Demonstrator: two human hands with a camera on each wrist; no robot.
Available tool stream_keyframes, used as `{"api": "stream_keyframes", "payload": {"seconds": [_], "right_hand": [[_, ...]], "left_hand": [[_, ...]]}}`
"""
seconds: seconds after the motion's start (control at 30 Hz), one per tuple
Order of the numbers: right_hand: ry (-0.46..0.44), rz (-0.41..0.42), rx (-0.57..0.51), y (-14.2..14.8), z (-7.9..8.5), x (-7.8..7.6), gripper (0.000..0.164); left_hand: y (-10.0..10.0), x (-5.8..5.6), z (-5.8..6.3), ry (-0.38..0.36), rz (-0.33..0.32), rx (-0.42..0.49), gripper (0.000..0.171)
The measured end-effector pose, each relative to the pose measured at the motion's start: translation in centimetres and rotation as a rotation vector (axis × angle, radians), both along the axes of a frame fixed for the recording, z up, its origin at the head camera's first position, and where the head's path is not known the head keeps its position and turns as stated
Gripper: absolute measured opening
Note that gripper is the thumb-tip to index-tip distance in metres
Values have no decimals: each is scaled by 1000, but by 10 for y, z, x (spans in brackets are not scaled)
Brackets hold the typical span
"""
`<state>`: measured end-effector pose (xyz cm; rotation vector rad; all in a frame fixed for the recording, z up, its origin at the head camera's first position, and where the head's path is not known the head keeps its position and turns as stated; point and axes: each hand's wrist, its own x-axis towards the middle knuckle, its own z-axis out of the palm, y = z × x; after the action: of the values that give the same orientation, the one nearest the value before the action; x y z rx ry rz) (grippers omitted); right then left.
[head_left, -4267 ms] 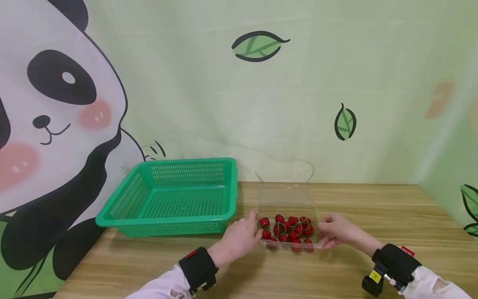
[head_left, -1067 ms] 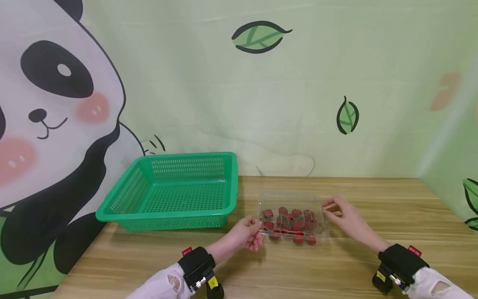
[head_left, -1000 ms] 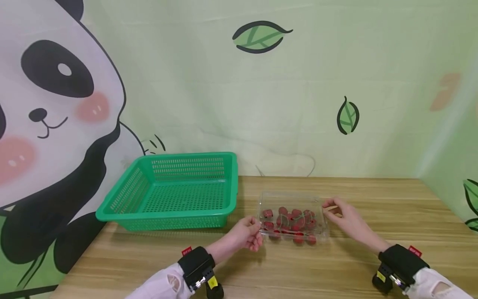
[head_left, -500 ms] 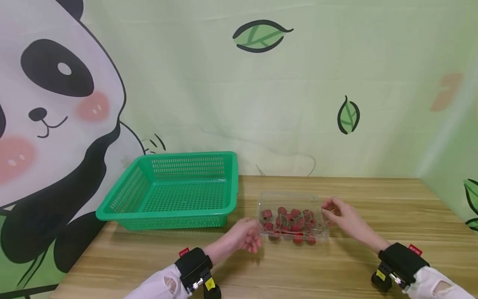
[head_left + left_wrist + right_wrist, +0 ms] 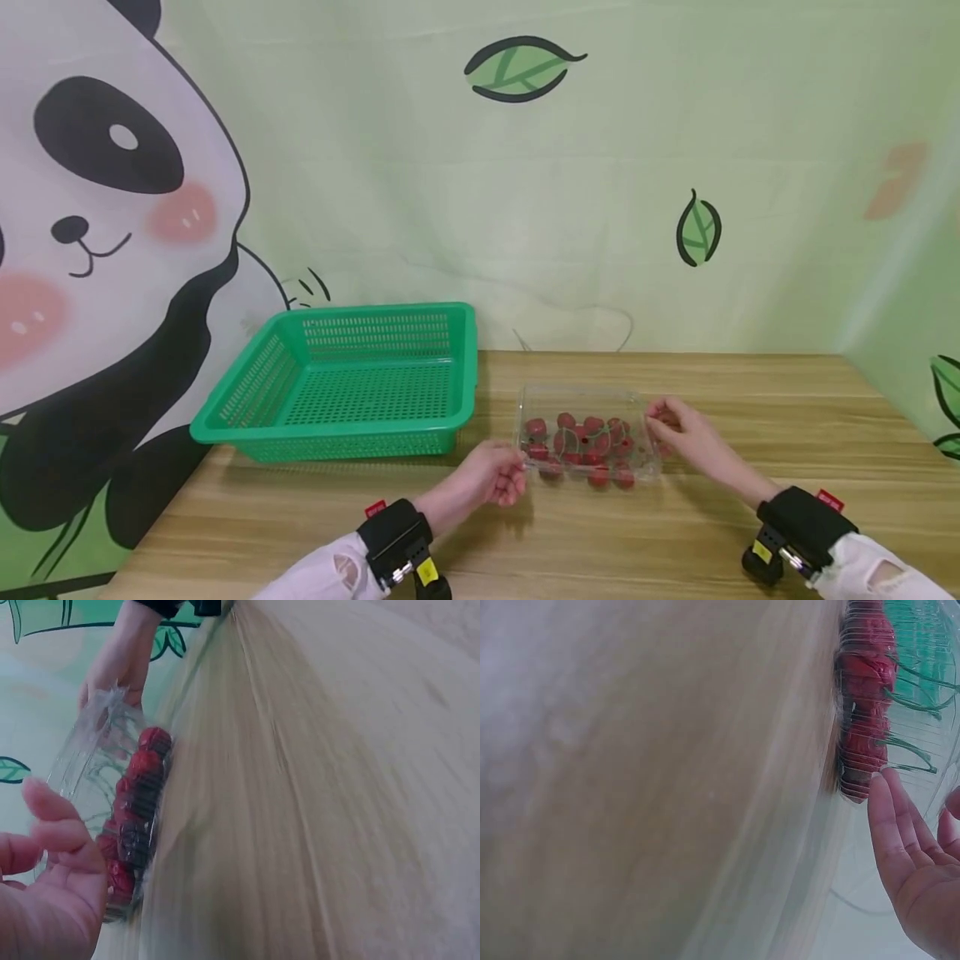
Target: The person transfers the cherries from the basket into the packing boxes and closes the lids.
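Observation:
A clear plastic clamshell box lies on the wooden table with its lid down over several red cherries with green stems. My left hand pinches the box at its front left corner, the other fingers curled below. At the right edge, my right hand grips the box rim between thumb and index finger. The right wrist view has straighter fingers of that hand against the box's end wall. Seen from the left wrist, the cherries line up behind the clear side, with curled fingers at the near end.
A green slotted plastic basket stands left of the box, near the back of the table. Behind the table hangs a pale green cloth printed with a panda and leaves.
Over four seconds ago the lid stood raised; it now covers the cherries. In the last half second the left fingers have curled closer at the corner. The right hand has barely moved.

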<state>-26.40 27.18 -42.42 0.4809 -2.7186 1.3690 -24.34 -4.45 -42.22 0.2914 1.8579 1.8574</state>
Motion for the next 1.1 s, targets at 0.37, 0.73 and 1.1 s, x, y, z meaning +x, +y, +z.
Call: {"api": "stream_keyframes", "payload": {"seconds": [0.37,0.73,1.1], "right_hand": [[-175,-16,-71,-4,11,0,30],[-530,252,-325,14,13,-1,40],[-633,467,-407,23,4,0,27]], "left_hand": [[1,1,1,15,75,43,22],[1,-6,2,23,96,59,18],[4,-6,2,25,74,8,21]]}}
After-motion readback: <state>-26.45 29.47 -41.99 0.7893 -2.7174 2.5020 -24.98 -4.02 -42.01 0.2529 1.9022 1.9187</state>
